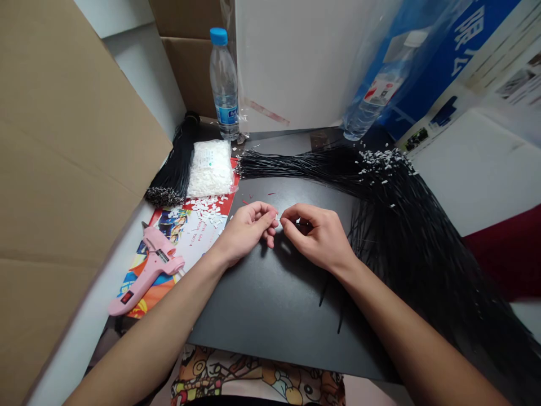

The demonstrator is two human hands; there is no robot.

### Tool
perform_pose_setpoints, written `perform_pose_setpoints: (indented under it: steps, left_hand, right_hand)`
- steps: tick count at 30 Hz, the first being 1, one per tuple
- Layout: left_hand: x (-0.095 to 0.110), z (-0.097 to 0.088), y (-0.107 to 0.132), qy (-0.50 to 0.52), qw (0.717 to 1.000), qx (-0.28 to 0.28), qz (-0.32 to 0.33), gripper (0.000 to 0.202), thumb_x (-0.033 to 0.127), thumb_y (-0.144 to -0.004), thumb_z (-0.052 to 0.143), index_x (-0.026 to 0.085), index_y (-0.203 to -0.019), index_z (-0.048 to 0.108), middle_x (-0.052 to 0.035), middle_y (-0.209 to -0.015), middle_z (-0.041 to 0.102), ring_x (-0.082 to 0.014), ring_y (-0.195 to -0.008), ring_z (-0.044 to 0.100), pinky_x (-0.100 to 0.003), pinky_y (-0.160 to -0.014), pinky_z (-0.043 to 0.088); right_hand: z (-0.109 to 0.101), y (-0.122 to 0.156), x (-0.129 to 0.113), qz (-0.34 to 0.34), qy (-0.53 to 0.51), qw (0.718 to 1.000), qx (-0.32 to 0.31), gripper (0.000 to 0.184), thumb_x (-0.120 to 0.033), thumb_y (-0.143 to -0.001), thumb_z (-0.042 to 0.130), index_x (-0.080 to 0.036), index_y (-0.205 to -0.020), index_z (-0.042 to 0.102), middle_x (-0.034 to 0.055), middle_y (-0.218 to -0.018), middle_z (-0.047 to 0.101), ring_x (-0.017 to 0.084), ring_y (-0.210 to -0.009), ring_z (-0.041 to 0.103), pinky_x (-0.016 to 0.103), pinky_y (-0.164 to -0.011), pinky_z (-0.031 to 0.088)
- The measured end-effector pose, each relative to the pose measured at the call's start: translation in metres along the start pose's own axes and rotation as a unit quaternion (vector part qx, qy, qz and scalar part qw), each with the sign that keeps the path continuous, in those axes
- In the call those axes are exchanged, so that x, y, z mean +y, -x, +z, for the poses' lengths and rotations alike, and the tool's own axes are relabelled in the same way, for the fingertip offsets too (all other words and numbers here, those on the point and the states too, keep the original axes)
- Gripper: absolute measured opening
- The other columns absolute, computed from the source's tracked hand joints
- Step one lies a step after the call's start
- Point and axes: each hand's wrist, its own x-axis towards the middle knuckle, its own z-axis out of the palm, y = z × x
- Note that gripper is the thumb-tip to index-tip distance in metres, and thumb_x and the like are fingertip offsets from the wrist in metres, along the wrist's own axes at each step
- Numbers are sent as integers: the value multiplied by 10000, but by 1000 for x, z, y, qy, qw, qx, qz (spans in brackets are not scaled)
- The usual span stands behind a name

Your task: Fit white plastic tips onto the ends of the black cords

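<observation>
Over the dark table [262, 316], my left hand [249, 232] is closed in a pinch on a tiny white plastic piece [276, 217]. Almost touching it, my right hand [320, 234] has thumb and forefinger pressed together; whatever they hold is too small to make out. Black wires [291, 164] lie in a long bundle beyond both hands. More black wires [416, 242] spread down the right side, with many small white pieces [382, 160] on their ends. Loose white pieces [207, 211] are scattered left of my left hand, beside a clear bag [210, 168] full of them.
A pink glue gun [154, 262] lies on a colourful printed sheet [198, 239] at left. Another black wire bundle [180, 160] sits by the cardboard [76, 141]. At the back stand a blue-capped bottle [224, 84] and a white-capped bottle [380, 87].
</observation>
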Motion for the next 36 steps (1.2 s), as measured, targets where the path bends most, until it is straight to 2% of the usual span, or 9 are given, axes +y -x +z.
perform_pose_setpoints:
  steps: [15, 21, 31, 36]
  left_hand:
    - [0, 0, 0, 8, 1000, -7, 3, 113, 201, -955, 568, 131, -867, 580, 31, -684, 592, -61, -492, 584, -192, -530, 473]
    - [-2, 1, -1, 0, 1000, 1, 9, 105, 193, -946, 586, 130, -863, 587, 28, -685, 607, -62, -493, 593, -191, -528, 479]
    - [-10, 12, -3, -82, 993, 74, 46, 81, 146, -927, 594, 145, -847, 588, 12, -705, 636, -94, -564, 638, -218, -576, 549]
    - [-9, 13, -2, -59, 994, 83, 45, 86, 141, -915, 623, 148, -837, 586, 16, -698, 642, -97, -581, 653, -225, -608, 573]
  right_hand:
    - [2, -1, 3, -22, -5, 1000, 0, 140, -183, -873, 580, -190, -807, 703, 5, -753, 720, 120, -656, 610, 242, -645, 423]
    - [2, 1, 5, -38, 34, 999, 7, 143, -216, -887, 568, -194, -805, 683, 25, -795, 730, 144, -703, 619, 271, -690, 431]
    - [8, 6, 0, 3, 116, 993, 19, 184, -263, -892, 567, -197, -738, 644, 36, -754, 701, 160, -701, 595, 280, -664, 386]
    - [8, 6, -2, 16, 88, 996, 13, 180, -251, -885, 577, -195, -751, 683, 35, -768, 738, 150, -664, 611, 277, -656, 398]
